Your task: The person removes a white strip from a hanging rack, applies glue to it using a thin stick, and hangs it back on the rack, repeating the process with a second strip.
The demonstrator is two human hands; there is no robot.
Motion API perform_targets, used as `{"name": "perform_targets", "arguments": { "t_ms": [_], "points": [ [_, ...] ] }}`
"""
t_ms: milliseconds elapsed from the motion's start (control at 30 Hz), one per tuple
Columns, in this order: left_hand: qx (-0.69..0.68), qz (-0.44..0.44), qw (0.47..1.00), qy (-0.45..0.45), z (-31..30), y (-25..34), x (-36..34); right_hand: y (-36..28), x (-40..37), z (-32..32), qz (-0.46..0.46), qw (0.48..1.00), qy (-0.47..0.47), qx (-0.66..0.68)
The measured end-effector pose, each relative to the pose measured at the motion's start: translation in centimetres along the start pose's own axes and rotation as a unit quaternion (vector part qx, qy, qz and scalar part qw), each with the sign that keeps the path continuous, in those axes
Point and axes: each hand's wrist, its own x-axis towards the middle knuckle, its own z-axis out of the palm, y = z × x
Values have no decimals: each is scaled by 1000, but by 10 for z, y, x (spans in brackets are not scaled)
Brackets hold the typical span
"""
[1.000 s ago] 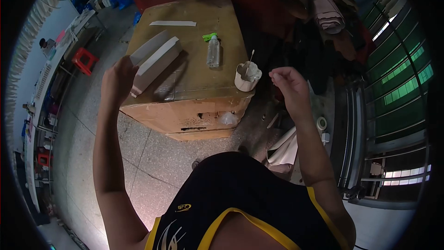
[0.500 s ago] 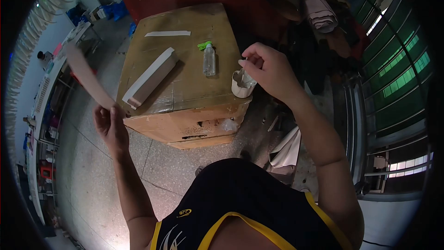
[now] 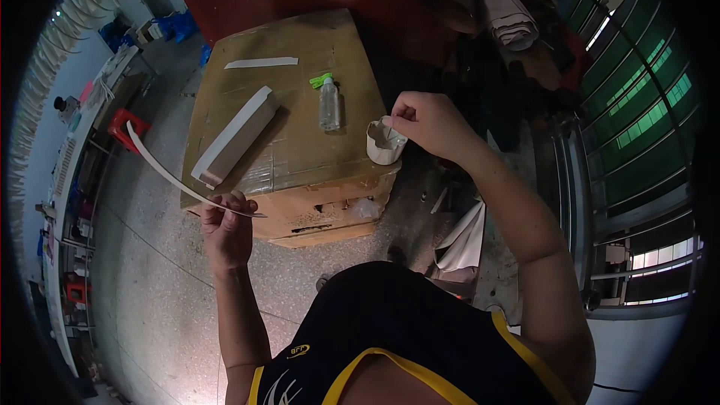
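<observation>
My left hand (image 3: 227, 229) pinches strip (image 3: 161, 172) by its end, length free beyond box (image 3: 300, 157) near edge; right hand (image 3: 429, 124) pinched closed over cup (image 3: 379, 147), near-right corner.

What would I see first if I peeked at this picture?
Probably the long white strip curving up from the left hand, down beside the brown table. Next, the right hand pinching at the rim of a small white cup on the table's near corner, with a green-topped spray bottle beside it.

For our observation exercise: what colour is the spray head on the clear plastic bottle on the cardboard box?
The spray head is bright green; head view.
</observation>
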Motion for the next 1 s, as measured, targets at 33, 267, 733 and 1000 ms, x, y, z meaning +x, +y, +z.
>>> {"name": "perform_targets", "arguments": {
  "t_ms": [33, 267, 733, 1000],
  "points": [
    [7, -6, 1000, -10, 3, -3, 1, 1, 0, 1, 0, 1000, 1, 0],
    [-1, -34, 999, -42, 16, -19, 2, -2, 1, 0, 1, 1000, -22, -5],
    [-25, -21, 995, -89, 19, -49, 9, -98, -6, -143, -57, 992, 102, 49],
    [-38, -45, 992, -111, 36, -53, 11, -41, -29, -116, -102, 869, 209, 437]
  ]
}}
